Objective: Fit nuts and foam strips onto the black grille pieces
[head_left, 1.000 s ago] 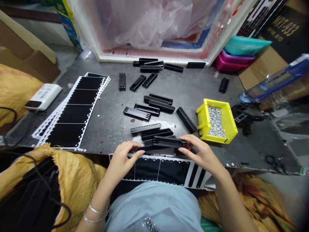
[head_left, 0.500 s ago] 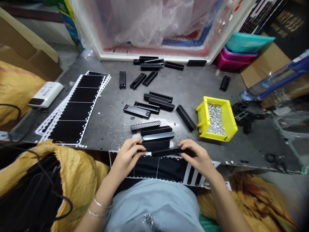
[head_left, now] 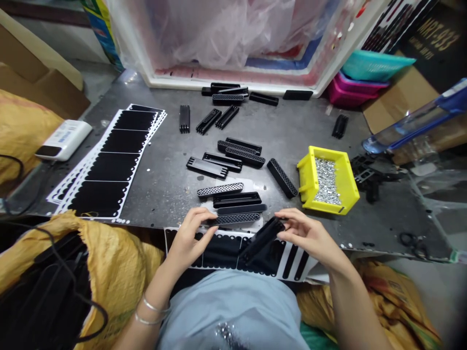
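Observation:
Near the front edge of the table, my left hand point(head_left: 195, 236) pinches the left end of a black plastic bar with a patterned face point(head_left: 239, 219). My right hand point(head_left: 304, 233) grips the upper end of another black plastic bar point(head_left: 260, 240), which slants down to the left over the table edge and is a little blurred. Just behind the patterned bar lie a smooth-faced black bar point(head_left: 242, 209), a hollow black bar point(head_left: 237, 199) and one more patterned bar point(head_left: 220, 190).
Several more black bars point(head_left: 207, 166) are scattered across the grey table point(head_left: 164, 160). A yellow bin point(head_left: 346, 189) of small shiny metal pieces stands at the right. Black sticker sheets point(head_left: 113, 165) and a white device point(head_left: 65, 141) lie left. A foam box point(head_left: 146, 73) stands behind.
The bar in my right hand has swung from nearly level to a steep slant, its left end now lower and nearer me. The bar at my left hand now shows its patterned face upward.

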Demonstrator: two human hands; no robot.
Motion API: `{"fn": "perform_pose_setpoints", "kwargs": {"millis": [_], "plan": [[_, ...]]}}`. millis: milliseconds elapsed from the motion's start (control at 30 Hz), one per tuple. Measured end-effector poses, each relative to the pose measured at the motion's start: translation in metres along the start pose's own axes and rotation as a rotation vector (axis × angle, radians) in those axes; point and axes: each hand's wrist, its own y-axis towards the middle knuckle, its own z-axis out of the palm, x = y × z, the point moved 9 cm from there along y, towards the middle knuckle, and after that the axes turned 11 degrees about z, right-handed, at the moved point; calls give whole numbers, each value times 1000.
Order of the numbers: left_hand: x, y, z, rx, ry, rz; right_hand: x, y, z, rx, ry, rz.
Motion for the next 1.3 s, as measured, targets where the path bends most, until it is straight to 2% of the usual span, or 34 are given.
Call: {"fn": "perform_pose_setpoints", "kwargs": {"millis": [133,233,333,400,433,500,567,700,800,900,967,1033,1100,1167,1233,1300], "plan": [[-3,-2,3,20,-8,-3,9,7,7,-60,-243,-99],[-6,-4,6,26,23,2,22,2,14,-127,-365,-214],[-8,-5,9,35,73,6,43,-25,24,-171,-376,-384],[-13,-3,12,60,111,39,48,-49,44,-83,-453,-495],[-15,-2,14,71,130,59,43,-59,60,-6,-540,-523],[-18,3,17,82,174,92,19,-75,90,124,-760,-541],[-20,9,19,88,218,121,-12,-83,108,132,-906,-553],[-22,19,21,113,282,174,-59,-86,120,140,-924,-544],[-18,26,18,126,257,128,-67,-84,117,189,-946,-459],[-9,33,14,136,180,36,-40,-83,105,227,-826,-408],[-3,37,15,158,133,-17,-9,-79,97,244,-657,-429],[2,41,15,167,90,-59,24,-69,89,194,-564,-495],[7,44,11,143,70,-94,51,-57,85,74,-600,-619],[10,44,6,122,74,-112,67,-46,87,-58,-687,-757],[13,43,6,139,71,-117,74,-38,90,-195,-766,-864],[15,40,9,165,52,-123,75,-31,90,-350,-830,-912]]}}
